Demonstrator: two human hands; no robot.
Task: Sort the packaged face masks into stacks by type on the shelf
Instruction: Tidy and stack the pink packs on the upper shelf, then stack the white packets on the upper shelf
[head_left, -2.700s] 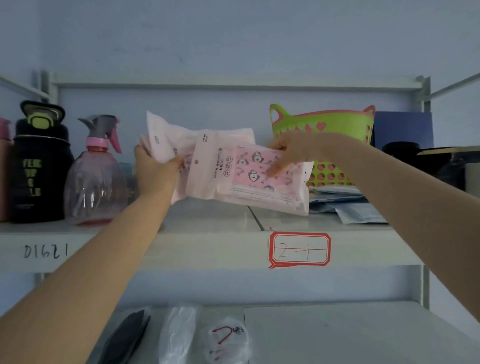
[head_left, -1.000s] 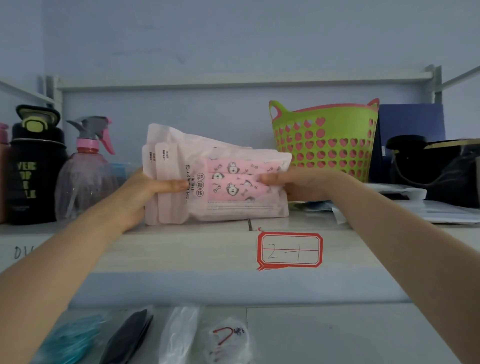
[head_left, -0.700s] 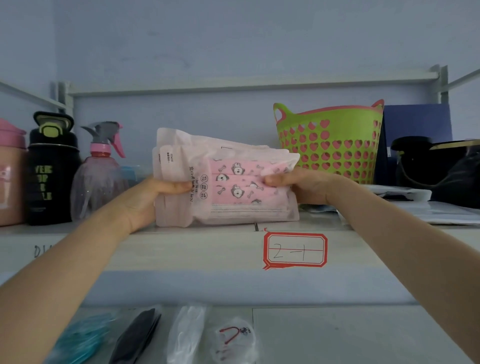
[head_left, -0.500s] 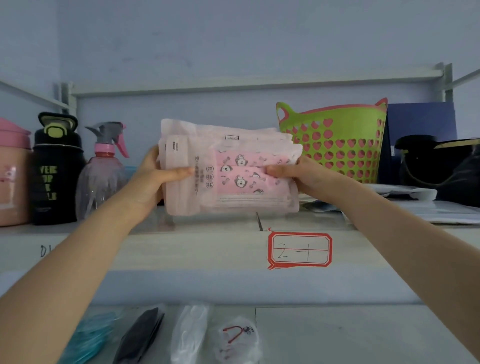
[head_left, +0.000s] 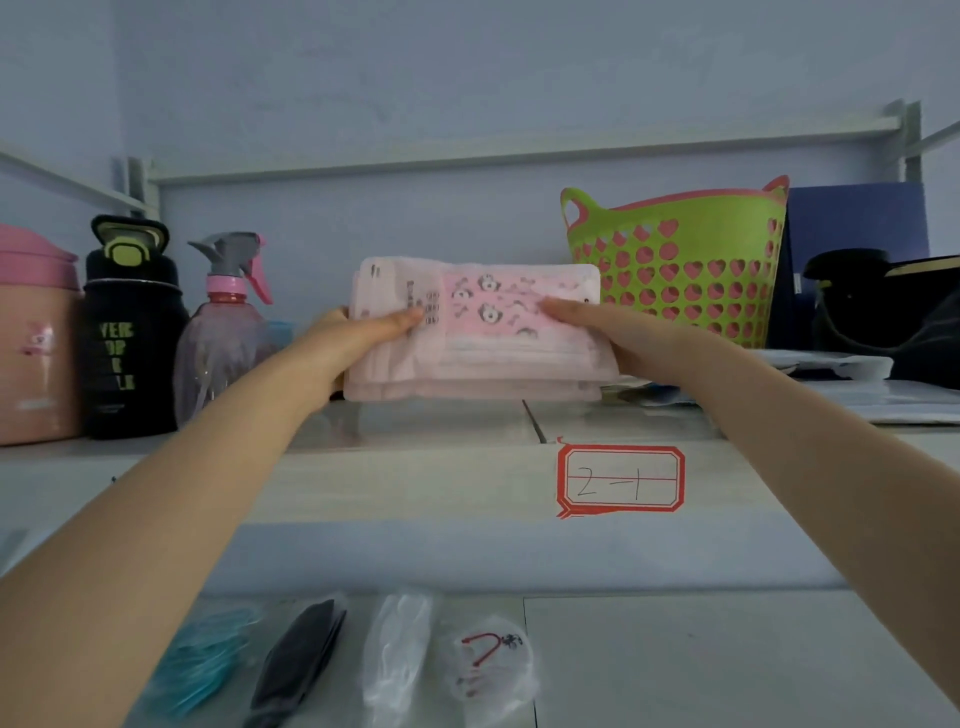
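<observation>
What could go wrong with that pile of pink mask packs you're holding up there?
The pink packs look slippery and are gripped only at their ends by the left hand and right hand, so middle ones might slide out. The spray bottle stands close beside the left hand; a bump could tip it. Other packs lie loose on the right, so types might mix.

Pretty dim, flat bluish light all over, no hard shadows, just a soft dark patch on the shelf (head_left: 363, 483) under the pink mask packs (head_left: 483, 332), whose print looks smeared. Wide-angle lens bends the edges, and the lower packets (head_left: 395, 649) are mushy.
</observation>
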